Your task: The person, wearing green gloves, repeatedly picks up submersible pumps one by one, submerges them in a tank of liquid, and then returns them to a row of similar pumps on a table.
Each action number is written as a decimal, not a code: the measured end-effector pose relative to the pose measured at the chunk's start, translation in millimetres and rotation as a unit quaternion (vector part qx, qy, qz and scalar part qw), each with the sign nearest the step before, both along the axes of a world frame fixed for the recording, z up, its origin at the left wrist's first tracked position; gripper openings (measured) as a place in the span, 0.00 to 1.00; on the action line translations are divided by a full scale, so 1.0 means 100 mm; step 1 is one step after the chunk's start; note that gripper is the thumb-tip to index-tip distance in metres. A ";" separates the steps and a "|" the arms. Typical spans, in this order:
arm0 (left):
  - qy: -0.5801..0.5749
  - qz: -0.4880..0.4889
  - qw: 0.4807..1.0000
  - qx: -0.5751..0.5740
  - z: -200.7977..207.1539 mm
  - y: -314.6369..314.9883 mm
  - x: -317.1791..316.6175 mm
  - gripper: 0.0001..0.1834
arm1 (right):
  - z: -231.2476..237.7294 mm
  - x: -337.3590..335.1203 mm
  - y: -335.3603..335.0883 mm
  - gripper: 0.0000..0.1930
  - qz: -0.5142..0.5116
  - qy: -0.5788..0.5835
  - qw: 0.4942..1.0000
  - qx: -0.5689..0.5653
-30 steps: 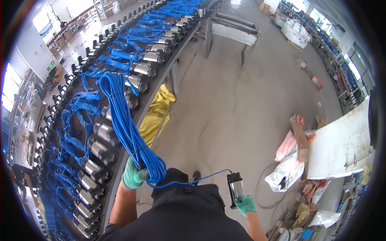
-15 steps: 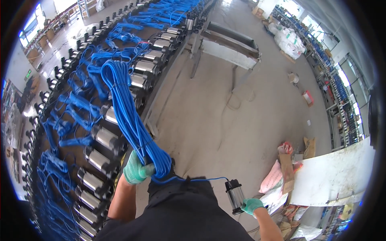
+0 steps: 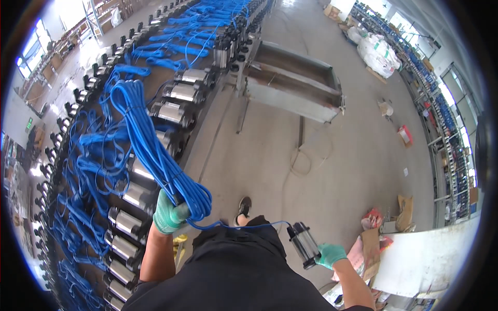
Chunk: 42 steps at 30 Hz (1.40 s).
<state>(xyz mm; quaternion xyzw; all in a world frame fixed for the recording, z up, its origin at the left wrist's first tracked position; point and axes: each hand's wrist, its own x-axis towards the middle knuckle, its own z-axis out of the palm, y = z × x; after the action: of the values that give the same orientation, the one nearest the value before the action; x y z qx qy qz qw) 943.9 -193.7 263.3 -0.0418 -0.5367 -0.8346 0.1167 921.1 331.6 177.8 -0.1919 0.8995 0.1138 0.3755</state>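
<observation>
My left hand (image 3: 170, 212), in a green glove, is closed round the lower part of a long bundle of blue cable (image 3: 158, 155). Ties hold the bundle together, and its upper end leans over the bench on my left. From the bundle a single blue strand runs across in front of my body to a silver motor (image 3: 304, 244) with black ends. My right hand (image 3: 331, 255), gloved alike, grips the lower end of that motor, out to my right; its fingers are partly hidden behind it. The motor hangs tilted, away from any surface.
A long bench on the left carries rows of silver motors (image 3: 124, 222) and bundled blue cables (image 3: 98, 137). Ahead stands a metal trough on legs (image 3: 293, 101). To the right are a white panel (image 3: 430, 254), cardboard (image 3: 370, 249) and white sacks (image 3: 377, 54). A thin hose (image 3: 300, 161) lies on the floor.
The trough and the right-hand clutter appear nearer as I move forward along the bench. The cable bundle has shifted slightly left; both hands keep their holds. My shoe has come into view.
</observation>
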 end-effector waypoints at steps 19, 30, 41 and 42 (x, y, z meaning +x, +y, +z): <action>0.038 0.166 0.985 -0.022 -0.39 -0.75 -3.95 0.23 | 0.84 -6.53 -2.39 0.10 0.249 0.274 0.912 -0.178; -0.003 0.342 0.939 -0.044 -0.21 -1.33 -5.07 0.29 | 0.15 -7.75 -2.46 0.13 0.299 0.160 0.926 -0.165; -0.136 0.346 0.919 0.128 -0.81 -0.96 -5.54 0.23 | -0.06 -7.84 -2.33 0.15 0.238 0.147 0.945 -0.168; -0.144 0.362 0.913 0.117 -0.91 -0.96 -5.60 0.21 | -0.03 -7.81 -2.33 0.15 0.235 0.140 0.943 -0.191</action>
<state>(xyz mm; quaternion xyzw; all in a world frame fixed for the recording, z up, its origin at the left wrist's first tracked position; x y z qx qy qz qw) 383.5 -290.0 172.8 0.2904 -0.4242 -0.7891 0.3363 140.0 98.8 174.4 -0.4484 0.8770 0.0507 0.1650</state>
